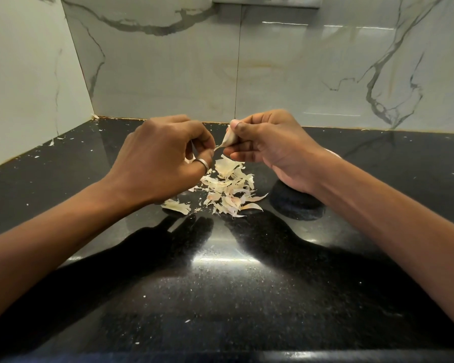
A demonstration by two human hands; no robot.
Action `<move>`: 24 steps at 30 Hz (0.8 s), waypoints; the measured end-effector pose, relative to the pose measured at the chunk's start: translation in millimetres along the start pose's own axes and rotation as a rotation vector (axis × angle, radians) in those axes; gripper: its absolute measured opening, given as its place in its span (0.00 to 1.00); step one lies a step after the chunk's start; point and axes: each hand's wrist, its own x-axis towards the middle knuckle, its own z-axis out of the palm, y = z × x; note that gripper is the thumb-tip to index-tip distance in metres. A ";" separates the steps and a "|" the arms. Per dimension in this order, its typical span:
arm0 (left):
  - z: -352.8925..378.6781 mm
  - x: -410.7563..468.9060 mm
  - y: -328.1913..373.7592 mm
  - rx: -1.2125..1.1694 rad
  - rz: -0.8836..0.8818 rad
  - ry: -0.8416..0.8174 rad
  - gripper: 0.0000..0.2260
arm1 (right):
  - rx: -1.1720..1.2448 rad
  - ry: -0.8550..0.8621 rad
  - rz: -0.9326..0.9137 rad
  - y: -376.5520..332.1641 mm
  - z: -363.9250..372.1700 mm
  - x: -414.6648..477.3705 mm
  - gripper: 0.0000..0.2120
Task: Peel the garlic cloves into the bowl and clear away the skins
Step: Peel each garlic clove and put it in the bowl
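Two hands peeling a garlic clove over a heap of skins on a black surface.

The right hand (pixel 270 145) pinches the garlic clove (pixel 231 138) between thumb and curled fingers, held up in the air above the shiny black surface (pixel 220 284). The left hand (pixel 163 155), with a ring (pixel 203 163) on one finger, has its fingertips closed on a thin strip of skin (pixel 219 147) that runs from the clove's lower end. Right below both hands lies a loose pile of skins (pixel 228 187), pale and papery, with small flecks scattered farther out. A dark round bowl (pixel 299 208) sits just beside the pile, partly hidden under the right wrist; I cannot tell what is in it. Marbled white wall tiles (pixel 168 74) rise behind.
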 end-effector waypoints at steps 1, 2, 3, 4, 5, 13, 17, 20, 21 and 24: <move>0.1 0.2 0.1 0.007 -0.006 0.012 0.08 | 0.007 -0.009 -0.001 0.0 0.5 -0.4 0.11; 0.2 0.5 0.3 0.011 -0.011 0.021 0.09 | 0.014 -0.019 0.000 0.0 1.0 -0.8 0.12; 0.3 0.7 0.4 0.011 -0.014 0.025 0.10 | 0.019 -0.028 0.000 -0.1 1.9 -1.4 0.12; 0.7 0.8 0.8 0.012 -0.015 0.026 0.10 | 0.023 -0.037 0.001 0.0 2.7 -1.9 0.12; 1.1 0.7 1.3 0.014 -0.013 0.025 0.11 | 0.025 -0.046 0.002 0.2 3.5 -2.1 0.13; 2.0 0.4 2.5 0.032 -0.016 0.046 0.13 | 0.084 -0.083 0.012 4.1 9.5 -1.8 0.13; 2.1 -0.2 2.3 0.048 -0.020 0.056 0.15 | 0.104 -0.100 0.006 4.5 11.3 -3.3 0.14; 1.6 -0.5 2.5 0.093 -0.004 0.068 0.14 | 0.101 -0.116 -0.021 3.8 13.2 -4.5 0.12; 0.9 -0.6 3.0 0.102 0.002 0.067 0.14 | 0.100 -0.118 -0.028 3.7 14.2 -4.7 0.10; -0.9 -0.8 3.9 0.109 0.011 0.070 0.13 | 0.112 -0.122 -0.025 4.0 16.4 -5.1 0.07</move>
